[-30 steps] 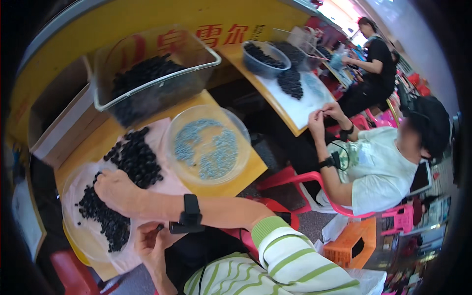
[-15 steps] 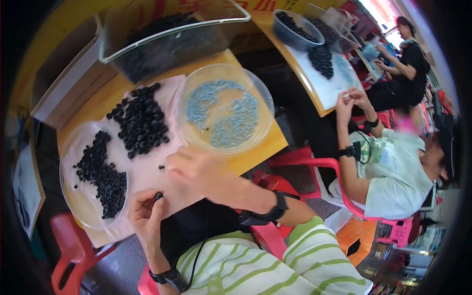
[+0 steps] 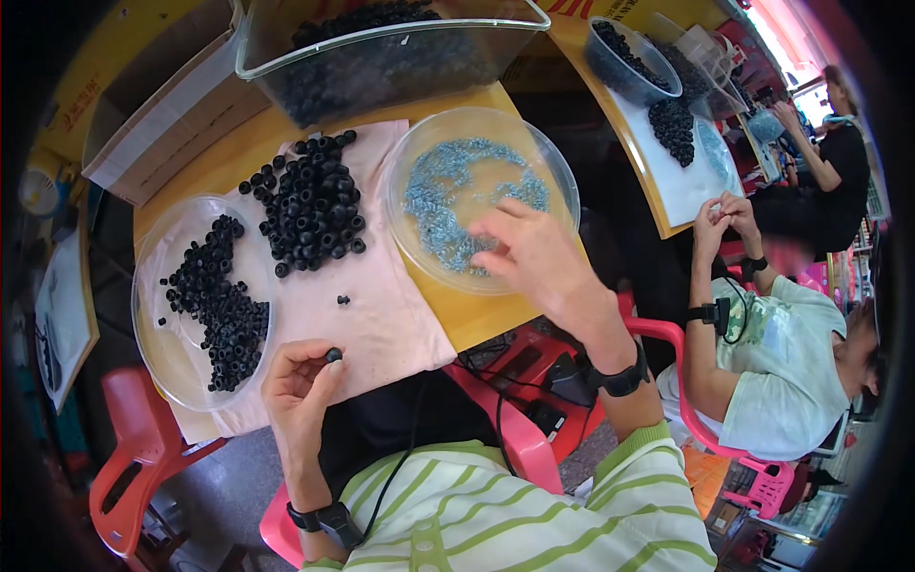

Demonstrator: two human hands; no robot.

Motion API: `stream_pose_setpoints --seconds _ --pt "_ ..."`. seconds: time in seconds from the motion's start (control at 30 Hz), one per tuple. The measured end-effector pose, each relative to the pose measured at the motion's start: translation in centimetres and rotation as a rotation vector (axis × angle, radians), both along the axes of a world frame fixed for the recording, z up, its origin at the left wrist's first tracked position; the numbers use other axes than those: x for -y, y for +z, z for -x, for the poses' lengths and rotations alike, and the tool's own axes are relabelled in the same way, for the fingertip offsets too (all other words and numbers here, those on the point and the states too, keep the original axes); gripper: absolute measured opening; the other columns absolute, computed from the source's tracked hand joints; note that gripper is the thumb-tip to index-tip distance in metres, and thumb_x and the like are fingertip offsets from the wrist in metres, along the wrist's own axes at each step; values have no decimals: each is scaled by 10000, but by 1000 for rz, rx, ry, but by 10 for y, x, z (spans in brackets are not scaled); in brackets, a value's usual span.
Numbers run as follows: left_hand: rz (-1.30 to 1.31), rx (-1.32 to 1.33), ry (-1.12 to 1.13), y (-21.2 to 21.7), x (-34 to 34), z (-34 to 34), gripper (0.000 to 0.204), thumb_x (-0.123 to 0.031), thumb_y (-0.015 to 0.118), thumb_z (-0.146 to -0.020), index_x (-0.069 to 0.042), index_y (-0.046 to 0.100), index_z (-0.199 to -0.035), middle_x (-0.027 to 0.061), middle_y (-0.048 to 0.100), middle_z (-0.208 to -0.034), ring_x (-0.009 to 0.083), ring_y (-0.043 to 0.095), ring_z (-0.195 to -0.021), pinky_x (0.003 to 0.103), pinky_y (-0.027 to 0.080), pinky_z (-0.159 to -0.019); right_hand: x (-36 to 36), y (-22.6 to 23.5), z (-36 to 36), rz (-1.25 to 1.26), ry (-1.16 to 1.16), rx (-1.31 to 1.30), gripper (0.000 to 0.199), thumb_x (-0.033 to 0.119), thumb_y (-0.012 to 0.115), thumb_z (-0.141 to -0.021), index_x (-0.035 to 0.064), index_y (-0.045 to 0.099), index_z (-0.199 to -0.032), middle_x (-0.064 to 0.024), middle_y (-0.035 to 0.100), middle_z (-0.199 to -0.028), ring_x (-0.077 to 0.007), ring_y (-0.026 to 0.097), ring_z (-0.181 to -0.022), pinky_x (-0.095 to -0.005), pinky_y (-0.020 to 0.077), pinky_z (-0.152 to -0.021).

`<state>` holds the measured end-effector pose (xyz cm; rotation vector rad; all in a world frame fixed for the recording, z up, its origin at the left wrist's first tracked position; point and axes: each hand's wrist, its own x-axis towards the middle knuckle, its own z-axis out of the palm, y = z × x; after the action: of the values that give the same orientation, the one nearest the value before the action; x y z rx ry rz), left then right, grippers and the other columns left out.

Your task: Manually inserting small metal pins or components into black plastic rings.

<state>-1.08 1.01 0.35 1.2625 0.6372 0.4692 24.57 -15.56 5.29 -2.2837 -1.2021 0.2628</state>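
Note:
Near the front edge of a pink cloth [image 3: 391, 329], my left hand [image 3: 297, 391] pinches a small round black plastic piece [image 3: 333, 355] between thumb and fingertips. My right hand [image 3: 538, 257] reaches over a round clear tray [image 3: 570, 181] holding many tiny silvery-blue metal pieces [image 3: 448, 238]. Its thumb and fingers are apart, the fingertips low over the metal pieces; nothing shows between them. A pile of round black hollow pieces [image 3: 310, 205] lies on the cloth. To its left, another round clear tray [image 3: 148, 334] contains smaller black pieces [image 3: 224, 319]. One tiny loose part [image 3: 343, 300] lies between the hands.
A large clear bin [image 3: 400, 43] of black pieces stands at the back, beside a cardboard box [image 3: 176, 124]. On the right a co-worker [image 3: 772, 353] handles something small at another table [image 3: 658, 181]; a second person [image 3: 839, 172] sits beyond. Red chairs [image 3: 143, 448] flank the wooden table.
My right hand has gone from above the cloth, right and away from me, to the tray of metal pieces. My left hand keeps its black piece. The whole view has shifted slightly.

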Motion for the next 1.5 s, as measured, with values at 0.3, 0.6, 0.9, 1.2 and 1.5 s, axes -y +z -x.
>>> stream_pose_setpoints --seconds 0.3,0.6,0.9,1.2,1.5 --pt "46 73 -1 12 5 -2 193 84 626 -833 13 584 -1008 96 628 -994 149 628 -873 278 525 -808 -15 -2 -37 -37 -112 218 73 80 660 -804 16 654 -840 -145 643 -878 -346 637 -814 -408 510 -730" --pt "349 269 -7 20 20 -13 170 31 635 -846 -2 598 -1009 108 657 -939 148 656 -797 261 543 -729 -14 -13 -26 6 -176 190 102 66 648 -811 -1 637 -888 -180 635 -913 -381 622 -864 -438 498 -770" --pt "418 250 -108 24 35 -18 163 -35 647 -865 -11 564 -1003 133 655 -956 153 649 -801 260 529 -715 -17 -10 -21 11 -140 220 114 23 608 -806 -8 627 -914 -174 641 -880 -363 635 -811 -422 501 -739" --pt "523 282 -91 14 35 -18 161 0 602 -894 -1 565 -1051 132 656 -980 148 638 -825 262 520 -743 -10 -20 -21 -98 -44 128 117 -7 610 -790 2 622 -906 -166 625 -852 -346 632 -780 -398 502 -701" --pt "501 292 -63 12 37 -22 172 -14 608 -895 0 568 -1062 138 657 -983 150 646 -824 263 525 -745 -17 -23 -22 -13 -49 358 114 -2 649 -757 -6 618 -866 -163 624 -833 -319 640 -760 -393 512 -680"
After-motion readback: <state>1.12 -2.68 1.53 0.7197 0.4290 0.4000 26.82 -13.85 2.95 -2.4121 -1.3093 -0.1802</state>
